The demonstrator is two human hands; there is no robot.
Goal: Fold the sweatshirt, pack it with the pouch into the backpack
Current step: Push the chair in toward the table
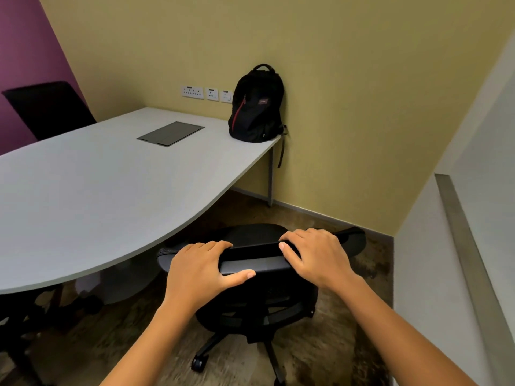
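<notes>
Left hand (199, 270) and right hand (315, 256) grip the curved black backrest (259, 263).

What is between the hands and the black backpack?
In the head view: the chair's seat, some floor, then bare table before the backpack.

Backpack (256, 107) stands upright on the table's (83, 190) far right corner, against the wall (348, 79), with sockets (207, 93) just left of it. A hatch (170, 133) lies in the tabletop further left. Nearest us is a chair (264, 264) beside the table's edge, with the left hand (200, 270) and right hand (316, 256) gripping its backrest top.
</notes>
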